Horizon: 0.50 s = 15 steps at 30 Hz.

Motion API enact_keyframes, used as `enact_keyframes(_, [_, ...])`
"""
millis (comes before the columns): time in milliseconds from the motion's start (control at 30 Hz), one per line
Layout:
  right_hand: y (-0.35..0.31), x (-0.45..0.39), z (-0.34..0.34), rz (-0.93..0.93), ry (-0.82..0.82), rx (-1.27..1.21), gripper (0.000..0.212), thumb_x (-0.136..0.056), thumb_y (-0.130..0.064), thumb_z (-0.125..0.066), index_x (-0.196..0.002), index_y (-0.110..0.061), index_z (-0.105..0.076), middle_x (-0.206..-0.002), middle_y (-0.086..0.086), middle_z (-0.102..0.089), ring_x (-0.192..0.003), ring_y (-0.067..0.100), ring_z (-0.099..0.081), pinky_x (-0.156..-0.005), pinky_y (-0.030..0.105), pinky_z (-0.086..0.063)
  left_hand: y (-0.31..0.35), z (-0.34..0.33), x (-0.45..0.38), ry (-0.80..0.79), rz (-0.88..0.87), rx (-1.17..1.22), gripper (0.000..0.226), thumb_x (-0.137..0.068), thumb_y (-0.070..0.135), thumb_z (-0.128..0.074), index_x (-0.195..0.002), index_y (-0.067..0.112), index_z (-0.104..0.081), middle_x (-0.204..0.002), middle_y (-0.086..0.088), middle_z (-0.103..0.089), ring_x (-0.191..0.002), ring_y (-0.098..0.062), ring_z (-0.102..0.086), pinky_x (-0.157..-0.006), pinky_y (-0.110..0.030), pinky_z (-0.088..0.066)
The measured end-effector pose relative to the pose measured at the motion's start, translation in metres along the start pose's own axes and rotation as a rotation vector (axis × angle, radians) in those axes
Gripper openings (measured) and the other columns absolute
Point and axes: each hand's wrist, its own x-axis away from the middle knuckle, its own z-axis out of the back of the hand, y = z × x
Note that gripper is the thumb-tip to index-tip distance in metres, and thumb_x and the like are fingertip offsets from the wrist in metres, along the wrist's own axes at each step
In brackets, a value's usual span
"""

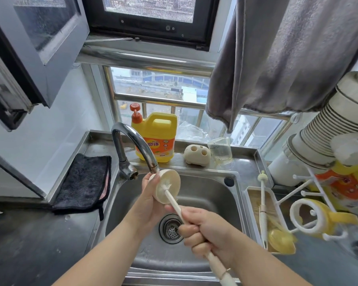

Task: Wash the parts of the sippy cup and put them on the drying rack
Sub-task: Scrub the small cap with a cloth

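Observation:
My left hand [148,200] holds a round cream cup lid [171,183] over the sink [203,186], just under the tap spout [142,147]. A long white bottle brush [175,205] is gripped by my right hand [207,232], its bristle head pressed into the lid's hollow. On the ledge behind the sink stand a cream cup part with two holes [197,154] and a clear cup body [220,150]. The white drying rack [310,203] at the right carries a yellow handled ring [310,216].
A yellow detergent jug [156,139] stands behind the tap. A black cloth [84,182] lies left of the sink. A tray [254,203] right of the sink holds a thin brush [262,195] and a yellow part [280,240]. A grey towel [287,54] hangs overhead.

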Motion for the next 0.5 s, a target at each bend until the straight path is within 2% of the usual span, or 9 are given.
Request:
enact_keyframes(67, [0.004, 0.004, 0.000, 0.029, 0.047, 0.203, 0.032, -0.104, -0.025, -0.032, -0.127, -0.023, -0.055, -0.054, -0.007, -0.023, -0.040, 0.001, -0.019, -0.032, 0.010, -0.018, 0.000, 0.003, 0.001, -0.065, 0.019, -0.158, 0.060, -0.083, 0.058, -0.039, -0.130, 0.021, -0.043, -0.112, -0.006, -0.057, -0.088, -0.019, -0.057, -0.060, -0.032, -0.052])
enact_keyframes(133, [0.005, 0.007, 0.004, 0.052, 0.105, 0.354, 0.030, -0.103, -0.027, -0.035, -0.124, -0.028, -0.056, -0.052, -0.008, -0.028, -0.040, 0.003, -0.022, -0.034, 0.012, -0.018, -0.001, 0.007, 0.003, -0.067, 0.048, -0.273, 0.064, -0.081, 0.061, -0.032, -0.137, 0.029, -0.039, -0.117, -0.006, -0.058, -0.087, -0.020, -0.059, -0.065, -0.030, -0.051])
enact_keyframes(200, [0.006, 0.010, 0.009, 0.065, 0.169, 0.460, 0.029, -0.103, -0.027, -0.036, -0.123, -0.034, -0.056, -0.051, -0.009, -0.033, -0.040, 0.004, -0.026, -0.036, 0.013, -0.020, -0.001, 0.010, 0.003, -0.055, 0.081, -0.214, 0.047, -0.090, 0.046, -0.041, -0.136, 0.035, -0.039, -0.121, -0.010, -0.058, -0.088, -0.025, -0.062, -0.070, -0.033, -0.054])
enact_keyframes(233, [0.007, 0.011, 0.011, 0.062, 0.201, 0.519, 0.030, -0.103, -0.027, -0.036, -0.123, -0.038, -0.055, -0.052, -0.008, -0.035, -0.040, 0.004, -0.027, -0.036, 0.014, -0.022, 0.002, 0.011, 0.003, -0.052, 0.106, -0.145, 0.039, -0.094, 0.035, -0.045, -0.133, 0.033, -0.044, -0.122, -0.013, -0.059, -0.089, -0.028, -0.064, -0.070, -0.036, -0.057])
enact_keyframes(300, [0.007, 0.014, 0.013, 0.062, 0.251, 0.717, 0.032, -0.102, -0.028, -0.036, -0.125, -0.043, -0.053, -0.056, -0.005, -0.037, -0.039, 0.005, -0.032, -0.037, 0.016, -0.028, 0.008, 0.011, 0.001, -0.057, 0.145, -0.048, 0.039, -0.089, 0.018, -0.052, -0.127, 0.024, -0.051, -0.120, -0.016, -0.058, -0.088, -0.033, -0.064, -0.069, -0.040, -0.058])
enact_keyframes(367, [0.010, 0.014, 0.015, 0.091, 0.312, 0.959, 0.034, -0.101, -0.029, -0.037, -0.127, -0.047, -0.049, -0.061, -0.004, -0.042, -0.040, 0.004, -0.038, -0.039, 0.018, -0.036, 0.013, 0.007, -0.001, -0.057, 0.188, -0.059, 0.038, -0.083, 0.023, -0.058, -0.120, 0.018, -0.052, -0.117, -0.017, -0.055, -0.089, -0.034, -0.061, -0.072, -0.043, -0.058])
enact_keyframes(433, [0.013, 0.015, 0.016, 0.177, 0.378, 1.145, 0.034, -0.101, -0.030, -0.037, -0.127, -0.048, -0.049, -0.072, -0.005, -0.056, -0.055, 0.010, -0.054, -0.054, 0.023, -0.044, 0.012, 0.001, -0.005, -0.018, 0.223, -0.130, 0.042, -0.083, 0.042, -0.063, -0.117, 0.020, -0.051, -0.117, -0.018, -0.054, -0.096, -0.038, -0.059, -0.085, -0.054, -0.054])
enact_keyframes(500, [0.012, 0.016, 0.017, 0.223, 0.478, 1.405, 0.040, -0.100, -0.024, -0.034, -0.135, -0.042, -0.040, -0.097, 0.001, -0.065, -0.084, 0.023, -0.062, -0.068, 0.030, -0.044, 0.008, -0.004, -0.007, 0.063, 0.179, -0.231, 0.042, -0.081, 0.047, -0.064, -0.113, 0.023, -0.050, -0.120, -0.017, -0.052, -0.094, -0.038, -0.060, -0.080, -0.052, -0.054])
